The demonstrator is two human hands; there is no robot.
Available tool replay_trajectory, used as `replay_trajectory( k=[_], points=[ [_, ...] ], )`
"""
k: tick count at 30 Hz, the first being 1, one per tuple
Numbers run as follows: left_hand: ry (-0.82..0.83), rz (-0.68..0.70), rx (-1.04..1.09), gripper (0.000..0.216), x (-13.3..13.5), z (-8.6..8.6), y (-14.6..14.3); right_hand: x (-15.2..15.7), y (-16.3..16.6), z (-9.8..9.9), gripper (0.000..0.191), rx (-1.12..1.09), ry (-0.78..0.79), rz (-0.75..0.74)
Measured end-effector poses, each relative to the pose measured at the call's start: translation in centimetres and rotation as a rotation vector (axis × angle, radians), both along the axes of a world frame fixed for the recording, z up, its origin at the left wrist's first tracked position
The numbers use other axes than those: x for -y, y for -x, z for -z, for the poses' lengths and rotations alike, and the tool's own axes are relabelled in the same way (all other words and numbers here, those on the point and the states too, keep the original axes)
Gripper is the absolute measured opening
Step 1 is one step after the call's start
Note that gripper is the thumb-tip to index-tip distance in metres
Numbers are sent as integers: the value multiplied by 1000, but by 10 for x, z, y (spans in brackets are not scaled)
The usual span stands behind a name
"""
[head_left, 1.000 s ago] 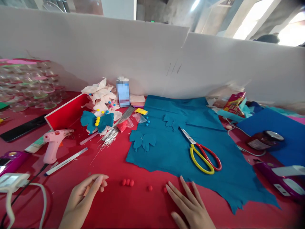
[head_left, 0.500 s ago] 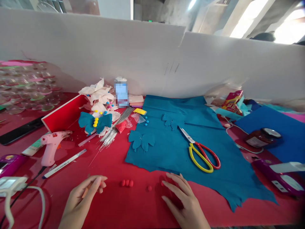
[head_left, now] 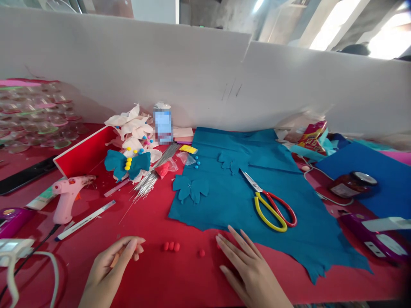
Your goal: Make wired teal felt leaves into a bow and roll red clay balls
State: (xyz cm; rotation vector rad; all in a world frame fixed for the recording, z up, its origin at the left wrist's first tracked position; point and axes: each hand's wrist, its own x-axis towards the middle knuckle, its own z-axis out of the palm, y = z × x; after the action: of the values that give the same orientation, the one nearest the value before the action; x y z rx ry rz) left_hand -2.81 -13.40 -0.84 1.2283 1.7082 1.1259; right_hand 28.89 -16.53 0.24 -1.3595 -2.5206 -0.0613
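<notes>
My left hand (head_left: 115, 265) is at the lower left, its thumb and fingers closed in a pinch; whatever lies in it, if anything, is hidden. Right of it, a short row of three red balls (head_left: 171, 247) rests on the red tabletop, and a single red ball (head_left: 202, 253) sits a little further right. My right hand (head_left: 245, 267) is open, palm down, its fingers stretched out by the edge of the teal cloth (head_left: 224, 214). Another red ball (head_left: 218, 246) shows partly beneath its fingertips. Ahead lies a butterfly-shaped teal cutout (head_left: 190, 188).
Scissors (head_left: 271, 205) with yellow and red handles lie on the cloth. To the left are a pink glue gun (head_left: 69, 196), a pen (head_left: 86, 220), thin wires (head_left: 154, 173) and a teal butterfly with yellow balls (head_left: 127, 164). A dark jar (head_left: 353, 184) stands right.
My right hand has shifted slightly, its fingers flattening and stretching forward over the ball at its fingertips. My left hand and the other red balls have hardly moved.
</notes>
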Motion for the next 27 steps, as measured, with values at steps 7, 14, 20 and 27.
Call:
replay_trajectory(
  k=[7, 14, 20, 27],
  points=[
    [-19, -15, -11, 42, 0, -5, -3, 2, 0, 0, 53, 1, -23, -35],
    [-6, -75, 49, 39, 3, -8, -10, 1, -3, 0, 51, 37, -67, -136],
    [21, -84, 87, 37, 5, -10, -13, 1, -3, -1, 50, 59, -69, -170],
    [-14, -85, 72, 35, 4, -13, -15, 0, -4, 3, 53, 42, -47, -62]
  ],
)
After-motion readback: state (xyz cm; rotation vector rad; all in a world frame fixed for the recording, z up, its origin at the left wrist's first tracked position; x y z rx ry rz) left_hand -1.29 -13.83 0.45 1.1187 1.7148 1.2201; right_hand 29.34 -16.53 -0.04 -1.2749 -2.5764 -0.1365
